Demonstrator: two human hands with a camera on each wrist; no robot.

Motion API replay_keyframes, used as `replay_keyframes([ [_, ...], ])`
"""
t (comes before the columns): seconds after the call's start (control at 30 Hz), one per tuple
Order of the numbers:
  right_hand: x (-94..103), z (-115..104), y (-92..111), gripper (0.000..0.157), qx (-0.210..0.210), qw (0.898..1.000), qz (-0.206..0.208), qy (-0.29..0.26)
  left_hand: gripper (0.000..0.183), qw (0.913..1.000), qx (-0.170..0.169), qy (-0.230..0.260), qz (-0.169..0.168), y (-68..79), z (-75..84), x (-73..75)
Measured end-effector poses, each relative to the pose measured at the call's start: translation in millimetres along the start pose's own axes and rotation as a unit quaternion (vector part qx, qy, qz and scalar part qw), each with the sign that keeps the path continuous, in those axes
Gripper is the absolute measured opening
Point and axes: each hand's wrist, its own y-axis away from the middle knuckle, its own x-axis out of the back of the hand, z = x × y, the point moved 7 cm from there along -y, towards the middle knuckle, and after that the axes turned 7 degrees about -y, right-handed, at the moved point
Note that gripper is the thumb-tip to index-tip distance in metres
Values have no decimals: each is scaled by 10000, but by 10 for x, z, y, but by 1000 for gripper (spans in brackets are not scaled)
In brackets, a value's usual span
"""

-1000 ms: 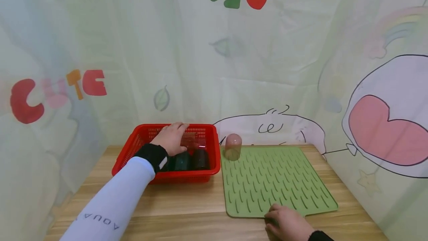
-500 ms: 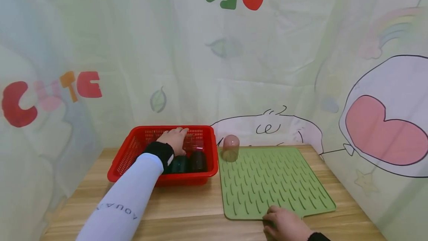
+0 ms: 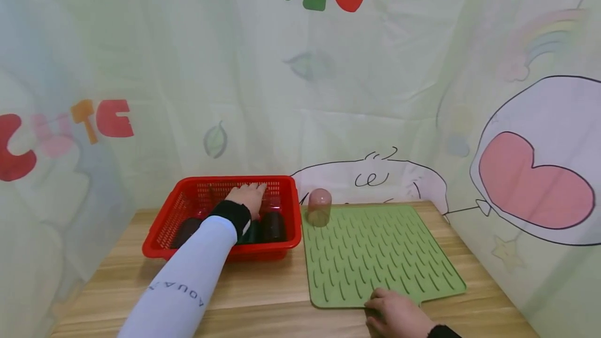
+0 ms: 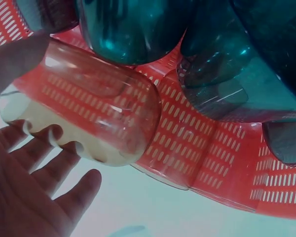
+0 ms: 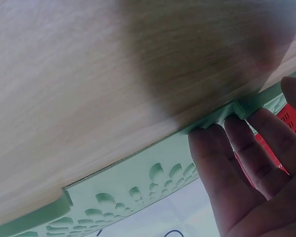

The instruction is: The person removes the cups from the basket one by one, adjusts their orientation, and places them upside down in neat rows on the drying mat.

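Note:
My left hand reaches into the red basket. In the left wrist view its thumb and fingers lie on opposite sides of a clear cup on its side, fingertips right at the glass. Teal cups lie close by it. A dark cup is to the right of the hand in the head view; another dark cup is at the left. My right hand touches the front edge of a green drying mat with its fingertips, thumb apart.
A pinkish see-through cup stands upside down at the mat's back left corner, beside the basket. Both basket and mat are on a wooden table. A printed curtain rises behind the table and at both sides.
My left hand has moved right and slightly lower within the basket, uncovering a dark cup at its left. The right hand stays at the mat's edge. The head view has shifted slightly.

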Motion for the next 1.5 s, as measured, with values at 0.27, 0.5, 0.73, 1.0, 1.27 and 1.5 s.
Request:
replay_keyframes([
  [0.27, -11, -21, -29, 25, 53, 9998, 98, 138, 77, 9995, 27, -241, 200, -29, -58, -33],
  [0.5, -28, -39, -48, 25, 191, 9995, 142, 185, 82, 9998, 38, -124, 156, -24, -87, -67],
  [0.73, -45, -35, -62, 26, 196, 9997, 53, 162, 75, 9992, -30, 47, 384, -30, -131, -46],
  [1.0, -51, -24, -51, 26, 104, 9999, -15, 89, 86, 9933, 164, 1068, 406, 39, -297, 48],
  [1.27, -33, -21, -20, 26, 96, 9999, 12, 116, 88, 9722, 304, 2273, 464, 260, -421, 142],
  [1.5, -11, -2, 3, 25, -36, 9999, 37, 139, 92, 9472, 237, 3156, 516, 482, -332, 206],
])
